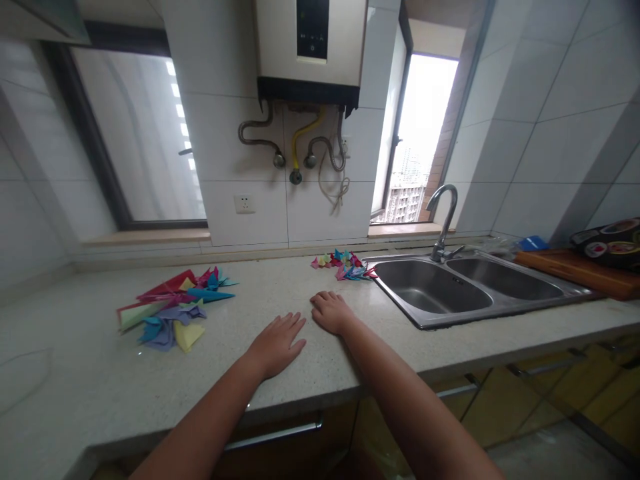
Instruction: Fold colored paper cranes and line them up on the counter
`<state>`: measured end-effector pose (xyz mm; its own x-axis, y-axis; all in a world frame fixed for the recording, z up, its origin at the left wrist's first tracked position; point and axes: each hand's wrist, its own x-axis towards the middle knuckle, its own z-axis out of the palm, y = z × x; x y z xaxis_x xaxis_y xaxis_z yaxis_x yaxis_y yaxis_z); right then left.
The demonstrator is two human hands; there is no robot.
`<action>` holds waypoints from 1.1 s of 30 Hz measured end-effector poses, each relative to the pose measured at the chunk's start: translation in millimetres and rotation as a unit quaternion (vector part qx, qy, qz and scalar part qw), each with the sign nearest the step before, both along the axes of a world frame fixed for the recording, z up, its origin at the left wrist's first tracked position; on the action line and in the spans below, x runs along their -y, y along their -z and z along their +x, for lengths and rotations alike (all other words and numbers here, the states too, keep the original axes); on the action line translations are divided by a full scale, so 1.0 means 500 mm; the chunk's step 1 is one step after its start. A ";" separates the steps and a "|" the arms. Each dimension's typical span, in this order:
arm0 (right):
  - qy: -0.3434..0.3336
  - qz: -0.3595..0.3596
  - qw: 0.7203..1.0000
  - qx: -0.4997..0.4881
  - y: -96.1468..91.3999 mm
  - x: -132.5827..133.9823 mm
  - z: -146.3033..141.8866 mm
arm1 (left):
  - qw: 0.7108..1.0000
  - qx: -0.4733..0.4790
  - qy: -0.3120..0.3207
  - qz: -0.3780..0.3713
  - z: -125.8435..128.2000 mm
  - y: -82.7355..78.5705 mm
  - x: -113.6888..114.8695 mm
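My left hand [278, 343] lies flat on the pale countertop [270, 287], fingers stretched out, holding nothing. Just to its right, my right hand [328, 311] also rests on the counter with its fingers extended and nothing in it. A heap of colourful folded paper pieces [175, 308], in red, pink, blue, purple and yellow, lies on the counter to the left of my left hand. Beyond my right hand, a smaller group of folded paper pieces [345, 264] sits against the left rim of the sink. Neither hand touches the paper.
A double steel sink [430, 287] with a curved tap [445, 213] is set in the counter at right. Past it lies a wooden board [575, 270] with a dark patterned item [610, 243] on it. A water heater [310, 47] hangs on the wall.
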<state>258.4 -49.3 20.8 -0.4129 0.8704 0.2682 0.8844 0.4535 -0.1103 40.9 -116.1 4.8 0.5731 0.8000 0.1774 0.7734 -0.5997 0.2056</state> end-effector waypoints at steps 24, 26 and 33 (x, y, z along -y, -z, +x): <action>0.050 -0.036 0.997 -0.047 -0.004 0.152 0.007 | 0.998 -0.044 -0.023 -0.036 -0.154 -0.036 0.177; 0.054 -0.033 0.997 -0.051 -0.008 0.150 0.007 | 0.998 -0.040 -0.052 0.003 -0.208 -0.046 0.171; 0.060 -0.033 0.996 -0.056 -0.011 0.138 0.008 | 0.939 0.036 -0.290 0.180 -0.436 -0.088 0.102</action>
<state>262.2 -118.5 26.3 -0.2746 0.9293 0.2468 0.9125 0.3328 -0.2380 -177.2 -167.2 48.9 0.0346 0.8550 0.5175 0.9832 -0.1219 0.1358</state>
